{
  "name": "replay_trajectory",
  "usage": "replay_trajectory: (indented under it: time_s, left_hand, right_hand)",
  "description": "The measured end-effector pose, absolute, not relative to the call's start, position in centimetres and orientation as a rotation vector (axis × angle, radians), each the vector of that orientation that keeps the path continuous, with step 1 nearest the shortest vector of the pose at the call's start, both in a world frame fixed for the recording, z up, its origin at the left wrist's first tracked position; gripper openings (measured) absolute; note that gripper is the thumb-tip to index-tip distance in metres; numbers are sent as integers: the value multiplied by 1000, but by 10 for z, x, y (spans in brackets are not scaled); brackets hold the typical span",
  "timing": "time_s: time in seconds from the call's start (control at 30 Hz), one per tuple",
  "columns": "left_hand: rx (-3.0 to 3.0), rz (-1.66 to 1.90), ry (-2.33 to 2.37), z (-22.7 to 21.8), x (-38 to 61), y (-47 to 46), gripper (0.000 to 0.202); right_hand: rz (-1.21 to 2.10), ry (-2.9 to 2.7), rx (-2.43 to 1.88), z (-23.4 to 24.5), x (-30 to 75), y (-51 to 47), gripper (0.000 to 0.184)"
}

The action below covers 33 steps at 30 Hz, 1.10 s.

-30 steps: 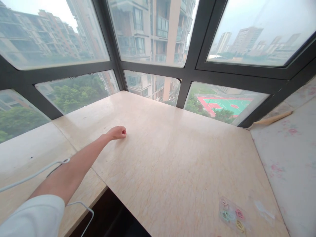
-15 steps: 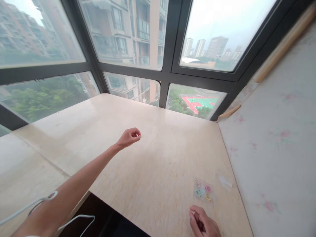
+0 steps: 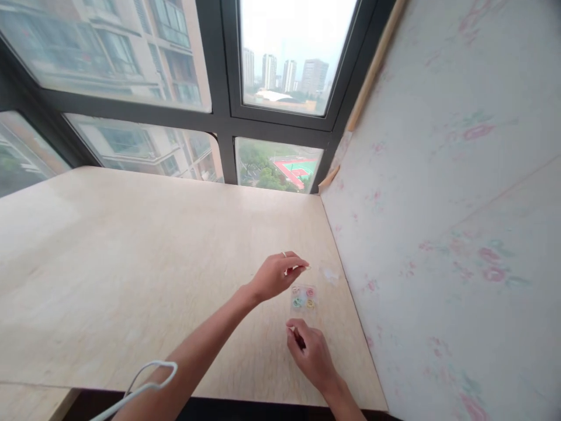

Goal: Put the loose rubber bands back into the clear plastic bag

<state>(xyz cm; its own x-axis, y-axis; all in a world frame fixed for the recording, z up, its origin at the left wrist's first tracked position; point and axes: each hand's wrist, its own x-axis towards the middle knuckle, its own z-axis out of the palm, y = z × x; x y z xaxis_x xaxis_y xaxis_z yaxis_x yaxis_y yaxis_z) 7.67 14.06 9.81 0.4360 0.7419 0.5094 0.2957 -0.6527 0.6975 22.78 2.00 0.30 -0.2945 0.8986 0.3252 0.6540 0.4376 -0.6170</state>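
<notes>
My left hand (image 3: 277, 275) is over the far edge of a small clear box, thumb and forefinger pinching a thin pale loop (image 3: 309, 268) like a small elastic band. A light ring-like band circles one of its fingers. The clear box (image 3: 304, 310) lies on the wooden surface and holds small coloured loops in sections: pinkish, red-pink, green and yellow. Just on the near side of the box, my right hand (image 3: 310, 354) is closed, thumb and forefinger pressed together; what it holds, if anything, is too small to make out.
A clear plastic scrap (image 3: 331, 275) lies right of the box, near the flowered wall (image 3: 438, 234). Dark-framed windows (image 3: 280, 123) border the far side of the wooden surface (image 3: 153, 263). A white cable (image 3: 149, 386) hangs by my left forearm.
The view has turned right. My left hand, still pinching the loop, has moved right from the middle of the surface to beside the clear box. My right hand stays near the box.
</notes>
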Motion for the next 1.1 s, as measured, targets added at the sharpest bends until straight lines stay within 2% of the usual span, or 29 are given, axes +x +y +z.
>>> replay_trajectory:
  time_s: [0.2,0.43,0.83,1.1]
  left_hand:
    - [2344,898,864,73,93,125,22]
    - [2374,922,862,60,98,122,22]
    - [2502,769,873,49,105,119,26]
    - [2147,1011,1092,41,70,120,20]
  right_hand:
    - [560,-1975,-1334,3,228,18,16]
    - [576,-1966,-1303,3,229,16,15]
    - [680,-1870,-1295,3,230,17,14]
    - [732,-1842,-1317,5,232,17,17]
